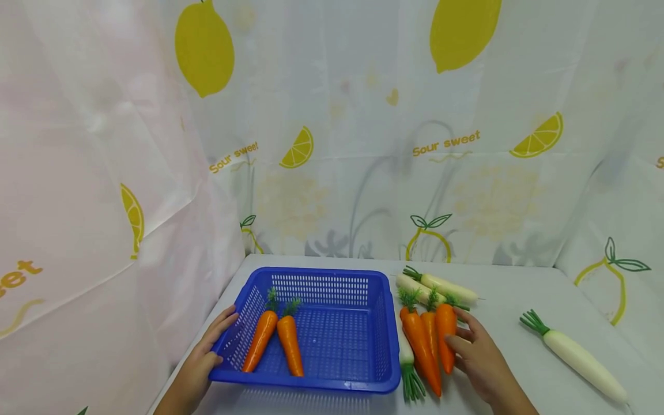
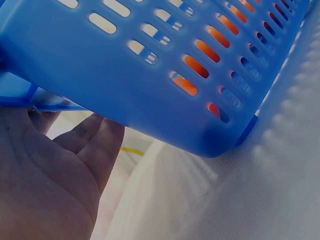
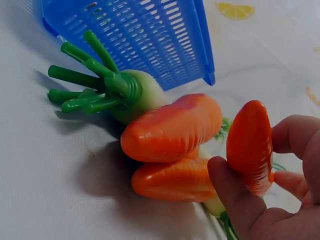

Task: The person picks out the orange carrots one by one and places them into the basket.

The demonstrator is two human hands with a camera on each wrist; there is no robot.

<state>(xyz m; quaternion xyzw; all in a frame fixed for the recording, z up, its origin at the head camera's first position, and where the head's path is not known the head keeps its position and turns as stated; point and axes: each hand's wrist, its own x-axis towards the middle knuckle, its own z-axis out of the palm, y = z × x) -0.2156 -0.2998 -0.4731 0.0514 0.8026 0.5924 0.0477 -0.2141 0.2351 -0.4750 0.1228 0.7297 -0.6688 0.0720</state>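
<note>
My left hand (image 1: 199,354) grips the left rim of a blue plastic basket (image 1: 321,380); in the left wrist view its fingers (image 2: 102,145) reach under the rim. Inside the basket, toward its left side, lie two carrots with green tops, a left carrot (image 1: 261,340) and a right carrot (image 1: 290,346). To the right of the basket, my right hand (image 1: 479,351) pinches an orange carrot (image 1: 446,334) between thumb and fingers. That carrot (image 3: 250,140) is held apart from the other carrots (image 3: 172,130) in the right wrist view, which lie beside it on a white radish (image 3: 142,97).
Two white radishes (image 1: 451,288) lie behind the carrot pile. Another white radish (image 1: 583,363) lies alone at the right of the white table (image 1: 510,340). A lemon-print curtain (image 1: 332,190) surrounds the table at the back and sides.
</note>
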